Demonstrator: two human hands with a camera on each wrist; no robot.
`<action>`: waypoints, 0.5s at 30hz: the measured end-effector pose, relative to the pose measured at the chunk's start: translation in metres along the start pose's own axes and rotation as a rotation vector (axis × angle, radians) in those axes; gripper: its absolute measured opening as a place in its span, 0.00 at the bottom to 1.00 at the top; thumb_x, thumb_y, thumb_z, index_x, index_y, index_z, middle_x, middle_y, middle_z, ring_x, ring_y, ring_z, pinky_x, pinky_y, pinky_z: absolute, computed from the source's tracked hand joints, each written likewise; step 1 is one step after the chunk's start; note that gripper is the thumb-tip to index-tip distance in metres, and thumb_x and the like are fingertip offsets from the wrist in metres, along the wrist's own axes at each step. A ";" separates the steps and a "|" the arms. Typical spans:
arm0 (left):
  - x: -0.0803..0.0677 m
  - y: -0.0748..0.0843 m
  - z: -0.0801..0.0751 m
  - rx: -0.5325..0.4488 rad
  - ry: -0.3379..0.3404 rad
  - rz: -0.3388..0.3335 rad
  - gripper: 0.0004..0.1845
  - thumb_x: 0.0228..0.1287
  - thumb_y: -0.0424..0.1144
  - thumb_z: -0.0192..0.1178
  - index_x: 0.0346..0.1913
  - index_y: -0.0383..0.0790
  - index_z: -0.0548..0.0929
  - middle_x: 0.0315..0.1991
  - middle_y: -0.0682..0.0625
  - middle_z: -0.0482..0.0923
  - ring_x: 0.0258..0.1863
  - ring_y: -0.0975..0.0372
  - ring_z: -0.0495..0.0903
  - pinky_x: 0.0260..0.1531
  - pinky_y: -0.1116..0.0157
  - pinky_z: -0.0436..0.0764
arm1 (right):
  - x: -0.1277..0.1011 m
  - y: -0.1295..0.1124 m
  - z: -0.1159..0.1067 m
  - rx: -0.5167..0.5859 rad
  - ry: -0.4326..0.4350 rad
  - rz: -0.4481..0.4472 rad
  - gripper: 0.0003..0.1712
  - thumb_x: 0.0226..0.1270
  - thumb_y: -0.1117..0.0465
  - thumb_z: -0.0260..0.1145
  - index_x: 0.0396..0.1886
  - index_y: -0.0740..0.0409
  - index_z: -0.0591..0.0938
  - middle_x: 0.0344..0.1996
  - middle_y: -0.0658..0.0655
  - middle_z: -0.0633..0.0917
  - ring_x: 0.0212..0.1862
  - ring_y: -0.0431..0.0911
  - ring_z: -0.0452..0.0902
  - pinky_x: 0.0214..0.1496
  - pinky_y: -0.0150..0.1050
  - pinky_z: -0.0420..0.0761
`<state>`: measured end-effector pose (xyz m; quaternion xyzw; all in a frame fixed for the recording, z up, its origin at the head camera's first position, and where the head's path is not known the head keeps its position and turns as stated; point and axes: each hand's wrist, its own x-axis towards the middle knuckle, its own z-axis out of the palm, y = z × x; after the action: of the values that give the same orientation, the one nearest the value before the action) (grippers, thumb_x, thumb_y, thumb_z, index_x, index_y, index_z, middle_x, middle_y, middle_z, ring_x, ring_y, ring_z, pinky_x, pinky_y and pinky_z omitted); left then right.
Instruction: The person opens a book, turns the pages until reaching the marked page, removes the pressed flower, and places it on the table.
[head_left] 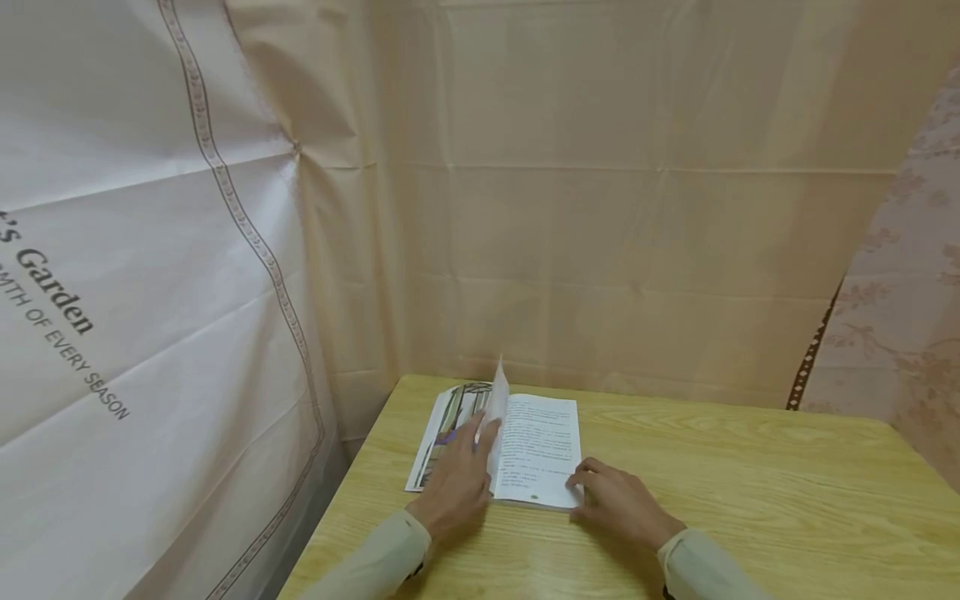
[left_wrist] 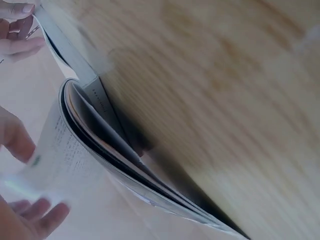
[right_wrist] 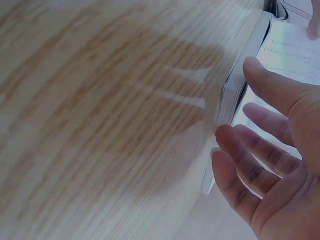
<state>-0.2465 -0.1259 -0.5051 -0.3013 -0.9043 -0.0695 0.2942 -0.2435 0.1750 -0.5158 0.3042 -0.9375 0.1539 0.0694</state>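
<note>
Book lying open on the wooden table, near the table's far left corner, with one page standing upright along the spine.

Nearest the onlooker, two sleeved forearms reach toward the book. The right hand rests at the book's near right corner, its fingers loosely spread against the page edge and closed on nothing, as the right wrist view confirms. The left hand lies flat on the book's left half, over the illustrated page, its fingertips touching the base of the raised page; its fingers look nearly straight, pressing rather than pinching. Beyond the book, beige curtain fabric hangs behind the table's far edge, with a printed cloth to the book's left.

Risk, as judged from this arrangement: the raised page is held only by light fingertip contact, so it could fall back or crease near the spine. Several leaves bow together in the left wrist view, so more than one may turn at once. The book is unclamped and could slide toward the left table edge.
</note>
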 end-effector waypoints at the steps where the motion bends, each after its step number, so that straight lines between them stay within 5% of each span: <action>1: 0.000 0.000 0.000 0.039 0.000 -0.007 0.44 0.58 0.30 0.61 0.79 0.42 0.59 0.75 0.34 0.58 0.70 0.45 0.67 0.65 0.50 0.73 | 0.000 0.000 0.000 -0.002 -0.001 -0.001 0.20 0.58 0.47 0.79 0.46 0.51 0.89 0.49 0.49 0.82 0.45 0.44 0.82 0.44 0.45 0.83; 5: 0.002 -0.002 -0.001 0.183 -0.060 -0.007 0.42 0.54 0.29 0.68 0.75 0.49 0.69 0.78 0.34 0.54 0.75 0.43 0.57 0.70 0.47 0.66 | 0.001 -0.001 -0.003 0.006 -0.011 0.008 0.17 0.59 0.48 0.79 0.44 0.51 0.90 0.48 0.50 0.83 0.46 0.46 0.83 0.46 0.47 0.84; 9: 0.000 -0.004 0.001 0.253 -0.104 0.027 0.27 0.53 0.33 0.72 0.59 0.50 0.83 0.72 0.39 0.67 0.72 0.44 0.62 0.67 0.42 0.64 | 0.003 -0.001 -0.004 0.015 -0.026 0.011 0.15 0.58 0.49 0.79 0.42 0.49 0.91 0.46 0.48 0.84 0.44 0.45 0.82 0.45 0.47 0.83; 15: -0.005 -0.006 0.005 0.129 -0.162 0.066 0.13 0.62 0.32 0.65 0.49 0.45 0.86 0.59 0.45 0.78 0.59 0.51 0.75 0.56 0.52 0.76 | 0.004 0.003 -0.005 0.018 -0.012 -0.041 0.07 0.62 0.55 0.77 0.39 0.49 0.92 0.42 0.45 0.84 0.42 0.40 0.82 0.43 0.43 0.83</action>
<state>-0.2496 -0.1313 -0.5120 -0.3159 -0.9174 0.0229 0.2410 -0.2486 0.1766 -0.5111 0.3251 -0.9300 0.1591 0.0641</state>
